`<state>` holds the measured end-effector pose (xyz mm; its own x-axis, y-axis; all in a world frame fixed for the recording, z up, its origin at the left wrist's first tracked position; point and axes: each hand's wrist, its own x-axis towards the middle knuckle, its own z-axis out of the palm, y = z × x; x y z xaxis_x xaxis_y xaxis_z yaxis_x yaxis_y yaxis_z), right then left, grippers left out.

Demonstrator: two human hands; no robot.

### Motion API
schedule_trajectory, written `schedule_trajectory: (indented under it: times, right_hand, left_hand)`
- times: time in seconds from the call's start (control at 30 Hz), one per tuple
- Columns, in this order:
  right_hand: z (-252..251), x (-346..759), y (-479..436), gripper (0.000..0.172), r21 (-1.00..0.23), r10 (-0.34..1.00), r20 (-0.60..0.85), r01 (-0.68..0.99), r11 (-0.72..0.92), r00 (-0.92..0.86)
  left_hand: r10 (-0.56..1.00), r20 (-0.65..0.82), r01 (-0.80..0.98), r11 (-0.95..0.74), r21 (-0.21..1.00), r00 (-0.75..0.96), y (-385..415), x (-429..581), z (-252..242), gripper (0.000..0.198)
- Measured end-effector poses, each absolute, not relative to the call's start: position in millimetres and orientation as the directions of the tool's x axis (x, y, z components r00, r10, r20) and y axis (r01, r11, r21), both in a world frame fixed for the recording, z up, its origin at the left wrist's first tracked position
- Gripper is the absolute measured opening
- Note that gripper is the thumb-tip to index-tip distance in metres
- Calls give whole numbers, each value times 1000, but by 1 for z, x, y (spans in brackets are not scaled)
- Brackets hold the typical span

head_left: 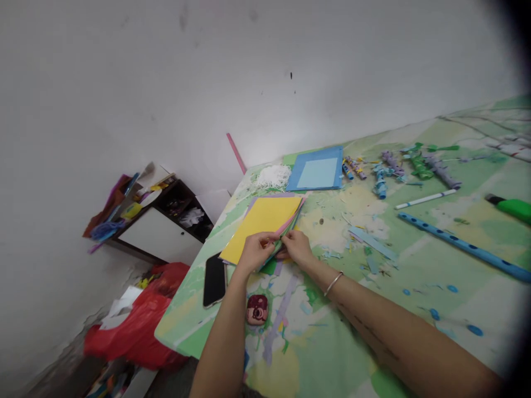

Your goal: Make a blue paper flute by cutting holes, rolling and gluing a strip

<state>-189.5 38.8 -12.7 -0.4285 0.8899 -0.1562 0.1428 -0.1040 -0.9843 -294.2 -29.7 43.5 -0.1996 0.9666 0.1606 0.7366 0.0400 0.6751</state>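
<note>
A stack of coloured paper sheets with a yellow sheet (265,221) on top lies near the table's left side. My left hand (258,250) grips the stack's near right edge, fingers closed on it. Right beside it, my right hand (296,247) pinches the edges of the green and pink sheets, which fan slightly apart. The fingertips of both hands almost meet. A black phone (214,280) lies left of my left forearm, and a small dark red case (257,309) rests between my forearms.
Blue sheets (317,170), white shredded paper (274,177) and fringed paper rolls (392,163) lie toward the wall. At right are a spotted blue tube (460,243), a white pen (425,199) and paper scraps. A cabinet (161,235) and red bag (136,331) stand left.
</note>
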Motion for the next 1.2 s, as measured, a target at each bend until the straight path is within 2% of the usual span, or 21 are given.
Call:
schedule_trajectory:
  times: [0.1,0.17,0.37,0.53,0.8,1.0,1.2]
  right_hand:
    - [-10,-185,41,9,-993,897,-104,91,-71,-430]
    - [-8,-182,42,10,-998,897,-56,54,-37,-439]
    - [-9,-183,41,12,-998,853,39,-60,10,-520]
    - [-18,-188,42,8,-995,829,68,-95,17,-555]
    - [-22,-186,45,21,-995,816,85,-88,42,-572]
    - [-17,-181,44,26,-998,834,44,-61,12,-550]
    - [-14,-176,49,15,-1000,853,-3,25,12,-522]
  left_hand:
    - [967,236,777,-73,625,-99,-31,-291,47,31]
    - [970,225,751,-81,655,-92,-32,-289,49,29]
    - [971,57,565,88,820,-233,-29,-298,44,26]
    - [950,46,399,86,913,-309,-24,-313,35,25]
    - [939,9,369,127,921,-345,-22,-320,28,27]
    - [933,-43,292,155,944,-357,-19,-323,23,28]
    - [922,-77,263,187,946,-379,-18,-319,26,29]
